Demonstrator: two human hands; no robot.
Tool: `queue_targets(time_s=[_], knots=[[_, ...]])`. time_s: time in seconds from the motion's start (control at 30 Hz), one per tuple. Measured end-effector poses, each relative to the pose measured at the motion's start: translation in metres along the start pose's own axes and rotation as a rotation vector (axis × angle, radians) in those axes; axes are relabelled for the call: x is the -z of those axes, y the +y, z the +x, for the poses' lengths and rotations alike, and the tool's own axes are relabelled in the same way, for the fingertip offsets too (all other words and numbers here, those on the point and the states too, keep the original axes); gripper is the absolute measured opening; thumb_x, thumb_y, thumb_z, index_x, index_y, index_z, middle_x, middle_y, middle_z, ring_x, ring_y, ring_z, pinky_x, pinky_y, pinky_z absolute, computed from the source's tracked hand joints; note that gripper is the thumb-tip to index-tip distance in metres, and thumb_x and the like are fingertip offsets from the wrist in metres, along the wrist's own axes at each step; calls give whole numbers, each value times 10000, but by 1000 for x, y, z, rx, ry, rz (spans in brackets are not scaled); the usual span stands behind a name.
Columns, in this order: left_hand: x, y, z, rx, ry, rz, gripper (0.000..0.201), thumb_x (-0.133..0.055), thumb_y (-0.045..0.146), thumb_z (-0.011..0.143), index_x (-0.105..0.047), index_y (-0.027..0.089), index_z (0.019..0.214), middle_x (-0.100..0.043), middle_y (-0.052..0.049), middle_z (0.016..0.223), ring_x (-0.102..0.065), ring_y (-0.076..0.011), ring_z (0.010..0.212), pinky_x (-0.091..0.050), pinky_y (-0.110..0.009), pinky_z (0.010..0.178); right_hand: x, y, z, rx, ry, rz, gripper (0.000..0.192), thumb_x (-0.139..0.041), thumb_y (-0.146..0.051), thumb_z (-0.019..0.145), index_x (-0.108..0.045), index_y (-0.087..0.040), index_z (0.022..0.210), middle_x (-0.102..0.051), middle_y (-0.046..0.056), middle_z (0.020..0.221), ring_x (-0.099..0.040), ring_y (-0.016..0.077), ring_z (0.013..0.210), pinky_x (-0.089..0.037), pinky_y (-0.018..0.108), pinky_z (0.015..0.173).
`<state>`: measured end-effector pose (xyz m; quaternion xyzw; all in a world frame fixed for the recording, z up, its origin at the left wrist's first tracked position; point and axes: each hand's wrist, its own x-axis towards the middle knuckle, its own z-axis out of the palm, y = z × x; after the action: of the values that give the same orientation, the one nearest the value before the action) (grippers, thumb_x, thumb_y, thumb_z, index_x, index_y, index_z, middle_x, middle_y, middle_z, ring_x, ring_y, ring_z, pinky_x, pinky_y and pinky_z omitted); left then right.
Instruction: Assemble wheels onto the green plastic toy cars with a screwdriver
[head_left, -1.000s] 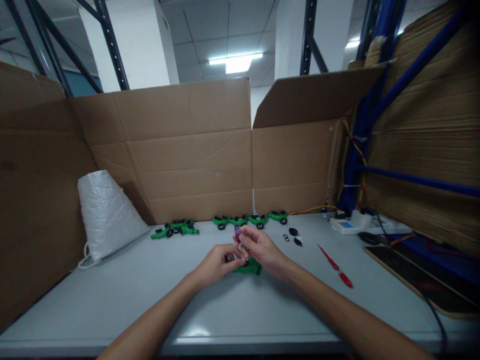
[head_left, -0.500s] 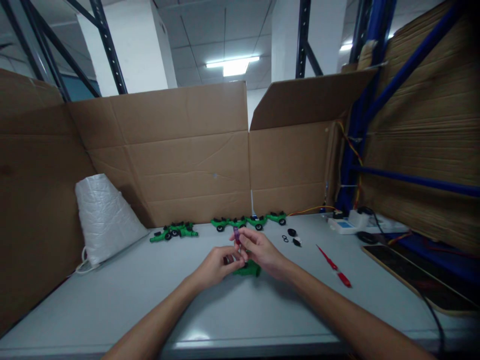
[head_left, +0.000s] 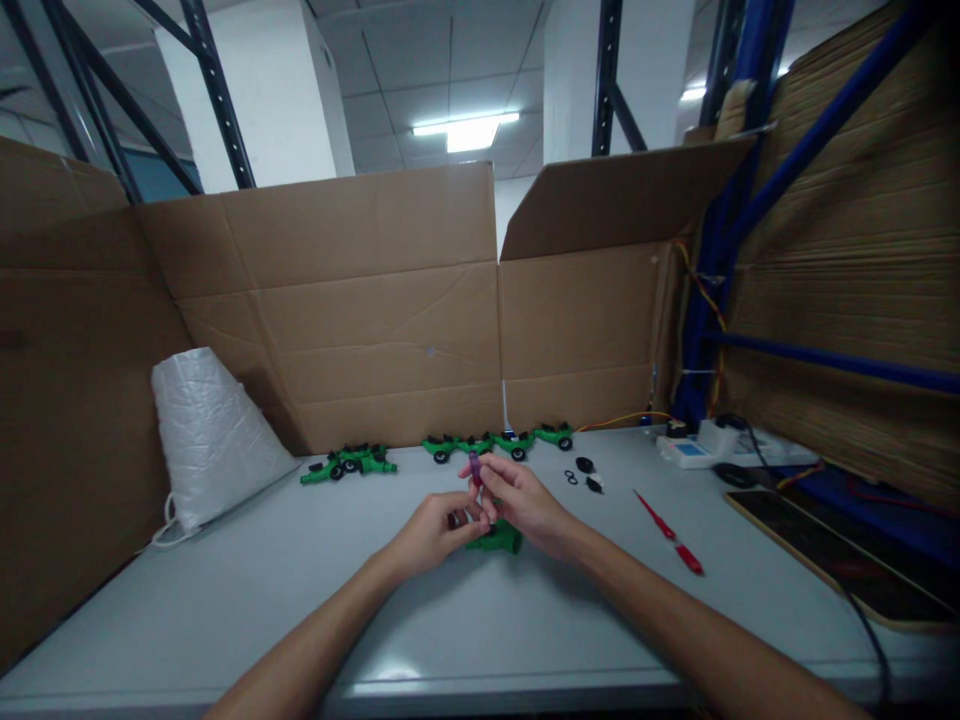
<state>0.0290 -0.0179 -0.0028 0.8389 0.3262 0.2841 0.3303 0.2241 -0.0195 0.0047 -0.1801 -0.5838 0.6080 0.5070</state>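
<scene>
Purple piece (head_left: 475,467) pinched in right hand (head_left: 527,503); left hand (head_left: 433,533) grip unclear; pale table (head_left: 247,590), cardboard walls (head_left: 360,320).

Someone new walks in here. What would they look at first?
Probably the middle, where the right hand pinches a small purple thing, with the left hand close beside it, near a green piece. Then maybe the big white bundle at the left, or the slim red tool lying on the table, right of both hands.

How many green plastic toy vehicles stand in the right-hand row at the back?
4, along the brown cardboard wall: leftmost toy, second toy, third toy, rightmost toy. The bare right hand may hide more.
</scene>
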Motion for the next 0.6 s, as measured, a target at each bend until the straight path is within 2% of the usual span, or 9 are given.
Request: queue_targets(time_s=[0.23, 0.3, 0.47, 0.6], knots=[[0, -2, 0, 8, 10, 13, 420, -671, 532, 999, -786, 128, 1009, -743, -48, 879, -536, -131, 694, -378, -223, 648, 2, 1, 2, 2, 34, -49, 514, -880, -593, 808, -568, -213, 958, -701, -20, 850, -528, 64, 481, -444, 201, 464], [-1, -1, 0, 1, 6, 9, 421, -670, 533, 1001, -785, 129, 1031, -732, -43, 867, -535, -132, 698, -379, -223, 654, 1, 1, 1, 0, 19, -30, 513, -869, -595, 821, -559, -219, 981, -708, -17, 835, -531, 67, 477, -436, 196, 460], [0, 0, 1, -17, -11, -5, 414, -668, 528, 1004, -775, 131, 1051, -704, -32, 854, -536, -135, 708, -389, -224, 670, -2, -3, -2, -13, -21, 10, 455, -714, -648, 945, -628, -213, 1047, -675, -11, 848, -532, 73, 512, -517, 232, 533], [0, -2, 0, -26, -3, -16, 409, -676, 524, 1000, -772, 127, 1018, -707, -36, 852, -542, -136, 710, -391, -225, 664, 0, 0, -1, 7, -17, -26, 468, -765, -650, 901, -632, -211, 994, -646, -29, 790, -532, 83, 509, -496, 230, 511]])
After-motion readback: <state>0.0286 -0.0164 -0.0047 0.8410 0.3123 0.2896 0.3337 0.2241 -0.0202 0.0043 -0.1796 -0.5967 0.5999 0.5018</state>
